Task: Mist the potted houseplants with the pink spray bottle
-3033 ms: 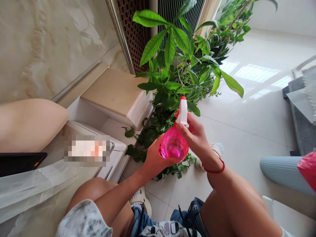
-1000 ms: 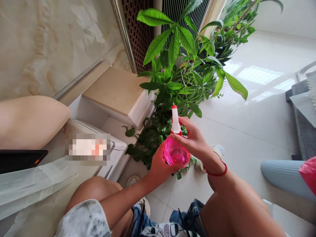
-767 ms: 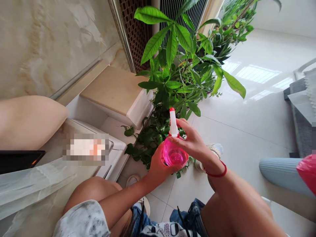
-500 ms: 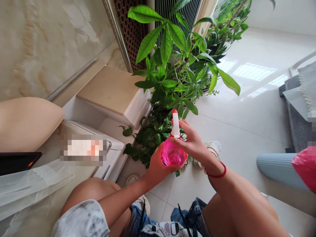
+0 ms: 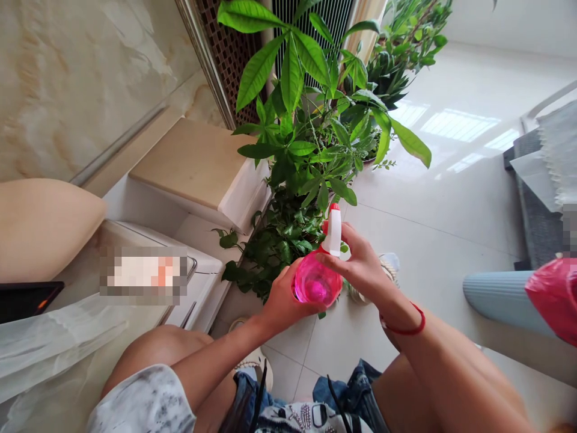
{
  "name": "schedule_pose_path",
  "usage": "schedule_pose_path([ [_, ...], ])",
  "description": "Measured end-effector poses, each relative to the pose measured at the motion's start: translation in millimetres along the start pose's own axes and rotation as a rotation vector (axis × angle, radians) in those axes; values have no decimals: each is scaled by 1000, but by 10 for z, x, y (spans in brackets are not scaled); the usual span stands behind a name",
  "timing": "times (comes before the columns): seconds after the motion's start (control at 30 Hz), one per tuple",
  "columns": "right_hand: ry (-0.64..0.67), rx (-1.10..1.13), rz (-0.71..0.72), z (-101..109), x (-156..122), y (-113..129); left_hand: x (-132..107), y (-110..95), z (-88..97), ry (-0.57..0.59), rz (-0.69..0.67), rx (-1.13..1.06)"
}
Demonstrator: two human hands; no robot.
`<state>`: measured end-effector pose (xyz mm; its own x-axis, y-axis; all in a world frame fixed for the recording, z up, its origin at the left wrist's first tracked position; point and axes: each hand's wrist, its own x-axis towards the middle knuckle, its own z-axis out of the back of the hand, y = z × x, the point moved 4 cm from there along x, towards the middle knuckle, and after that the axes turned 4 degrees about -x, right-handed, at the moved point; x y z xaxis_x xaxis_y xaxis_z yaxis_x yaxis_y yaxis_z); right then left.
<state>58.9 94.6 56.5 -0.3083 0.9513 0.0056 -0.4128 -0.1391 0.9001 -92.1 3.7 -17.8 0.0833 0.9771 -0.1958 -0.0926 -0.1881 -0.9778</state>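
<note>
A clear pink spray bottle (image 5: 318, 282) with a white and red spray head is held up over the floor, between my knees and the plants. My left hand (image 5: 286, 300) wraps round the side of the bottle's body. At the neck, just under the spray head, my right hand (image 5: 356, 258) grips with thumb and fingers; a red cord circles that wrist. The head's red tip points away from me, toward the green leafy plant (image 5: 293, 63). Darker trailing leaves (image 5: 283, 222) hang just beyond the bottle.
A cabinet with a tan top (image 5: 193, 165) stands left of the plants. On the right are a light blue ribbed bin (image 5: 496, 297) with a pink bag and a grey cloth-covered piece of furniture (image 5: 536, 174). Pale tiles (image 5: 415, 234) cover the floor.
The spray head has tilted to the right with my right hand, while the bottle's body stays nearly in place. The view has shifted slightly.
</note>
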Motion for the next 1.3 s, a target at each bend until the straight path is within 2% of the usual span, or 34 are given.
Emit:
schedule_pose_path([
  [0.2, -73, 139, -65, 139, -68, -48, 60, 9, 8, -14, 90, 109],
  [0.43, -76, 67, -34, 241, -95, -51, 92, -63, 14, 5, -67, 178],
  [0.6, -165, 136, -23, 244, -153, 13, 103, -118, 101, -14, -119, 216],
  [0.77, -225, 168, -48, 247, -162, 88, 107, -160, 168, -26, -54, 150],
  [0.93, -148, 145, -50, 188, -93, 93, 87, -134, 188, -43, -16, 123],
  [1.07, -126, 155, -101, 108, -61, 10, 66, -74, 137, -47, 62, 94],
  [1.3, -67, 253, -257, 47, -88, -100, -9, 21, 3, 13, 195, -5],
])
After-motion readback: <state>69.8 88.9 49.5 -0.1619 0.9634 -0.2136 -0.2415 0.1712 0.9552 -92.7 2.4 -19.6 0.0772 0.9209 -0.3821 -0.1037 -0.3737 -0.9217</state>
